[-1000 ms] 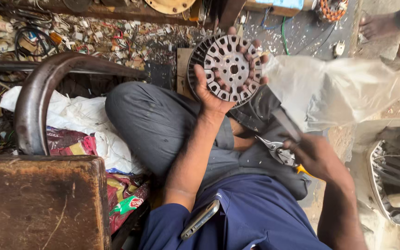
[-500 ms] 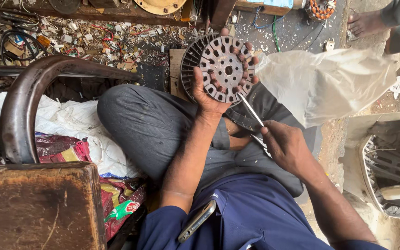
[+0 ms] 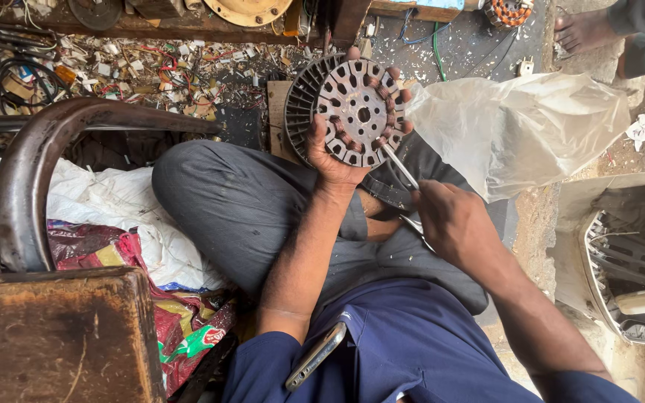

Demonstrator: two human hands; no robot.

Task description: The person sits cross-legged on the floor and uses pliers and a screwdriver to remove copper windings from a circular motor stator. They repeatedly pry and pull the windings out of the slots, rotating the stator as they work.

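- A rusted metal box [image 3: 54, 339] fills the lower left corner, with a curved dark metal bar [image 3: 31, 172] arching above it and crumpled white cloth [image 3: 106, 216] and a coloured wrapper [image 3: 181, 328] just beside it on the floor.
- Along the top, the workshop floor [image 3: 210, 82] is strewn with wire scraps and small bits; a round brass-coloured disc [image 3: 248, 9] lies at the upper edge.
- The seated person, in grey trousers and a blue shirt, has a phone [image 3: 315, 356] resting on the lap.
- At centre, the left hand [image 3: 334, 160] holds a round slotted motor stator [image 3: 356, 112] up over the knee, thumb on its lower rim and fingers [image 3: 401, 95] wrapped around the far edge, clamped on it.
- The right hand [image 3: 453, 224] has its fingers closed around a thin metal tool [image 3: 401, 168], whose tip touches the stator's lower right rim.
- To the right, a clear plastic bag [image 3: 516, 127] lies on the floor; another person's bare foot [image 3: 584, 30] shows at the top, and a fan guard [image 3: 628, 269] sits at the right edge.
- Against the frame half a second earlier, the tool's tip has risen to meet the stator's rim, and the right hand has moved up closer to it.
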